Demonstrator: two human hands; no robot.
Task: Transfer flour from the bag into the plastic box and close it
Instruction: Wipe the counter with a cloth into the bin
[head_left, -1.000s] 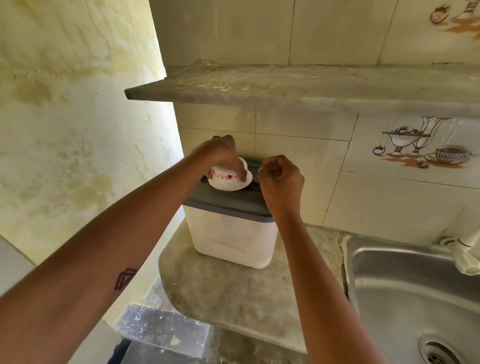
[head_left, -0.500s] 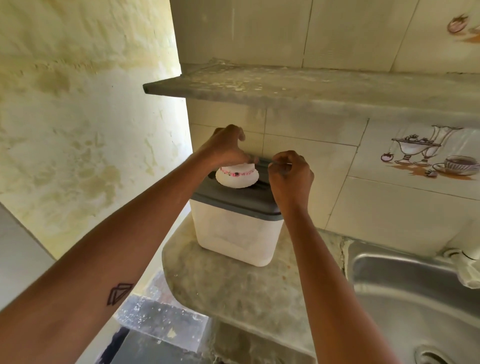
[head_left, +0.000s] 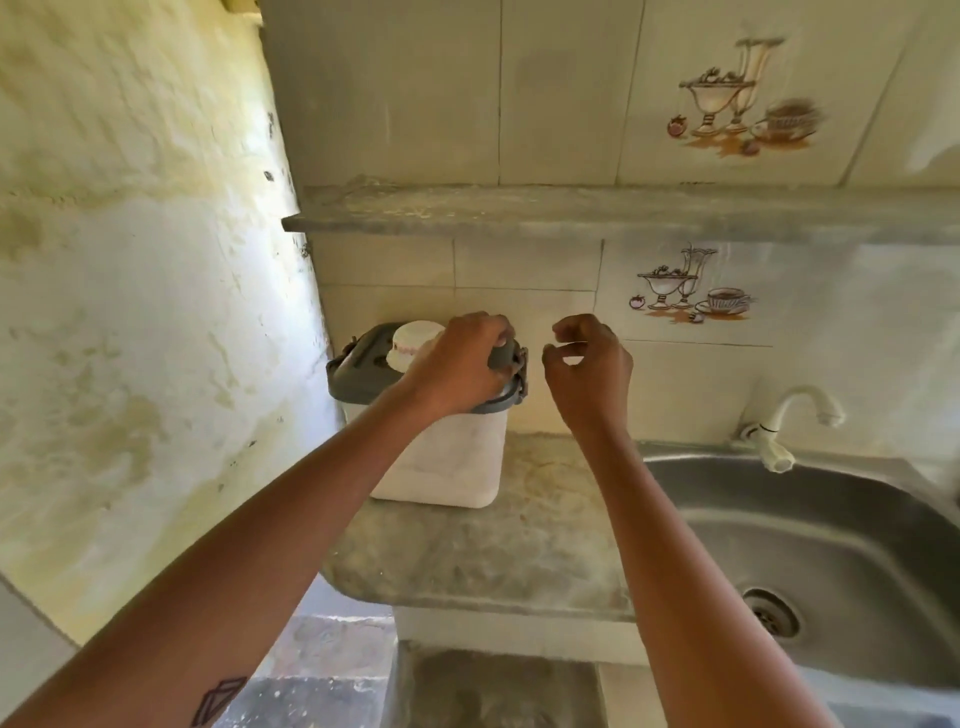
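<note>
Shift: the right hand (head_left: 587, 364) has come off the lid and now hangs just beside the box, mid-frame; the left hand (head_left: 457, 364) has slid across to the lid's right end.
Box: the white translucent plastic box (head_left: 457, 457) stands on the grey stone counter (head_left: 467, 561), centre of the frame, against the tiled wall.
Lid: the dark grey plastic lid (head_left: 363, 369) is seated on top, and a small white cup with a pink band (head_left: 413, 345) rests upside down on it.
Left hand: fingers curled down over the lid's right edge, by the side latch (head_left: 519, 374), pressing or gripping there.
Right hand: loosely curled, holding nothing, clear of the box.
Bag: no flour bag in sight.
Sink: steel basin (head_left: 810, 530) at lower right, untouched.
Progress: the filling looks finished and the lid is on; whether the latches are snapped I cannot tell, so that may be all that's left.
</note>
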